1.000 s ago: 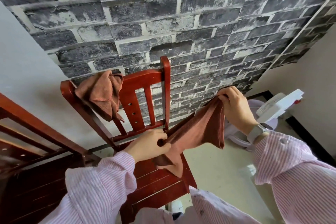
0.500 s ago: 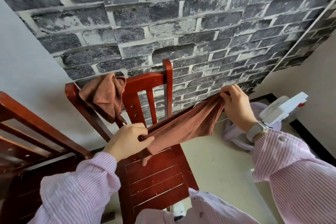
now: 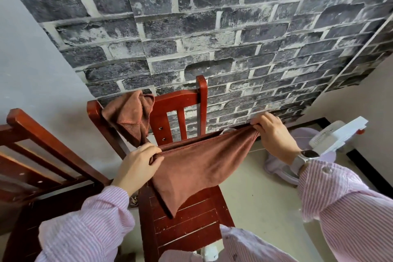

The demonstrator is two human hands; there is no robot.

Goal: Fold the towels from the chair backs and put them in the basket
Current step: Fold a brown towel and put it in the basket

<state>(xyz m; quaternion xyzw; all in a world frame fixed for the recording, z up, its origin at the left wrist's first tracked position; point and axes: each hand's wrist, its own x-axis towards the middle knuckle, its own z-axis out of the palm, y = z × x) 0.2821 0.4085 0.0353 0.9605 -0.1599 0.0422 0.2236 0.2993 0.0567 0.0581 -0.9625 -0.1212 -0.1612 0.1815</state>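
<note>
A brown towel [image 3: 197,166] hangs stretched in the air above the seat of a red wooden chair [image 3: 187,225], its top edge pulled taut and one corner drooping to a point over the slats. The left hand [image 3: 136,166] pinches the towel's left corner with curled fingers, and the right hand [image 3: 274,136] grips the right corner, held a little higher. A second brown towel [image 3: 130,116] lies bunched over the chair's top rail, in front of a grey brick-pattern wall [image 3: 212,27], with a white fan [image 3: 331,140] on the floor to the right.
</note>
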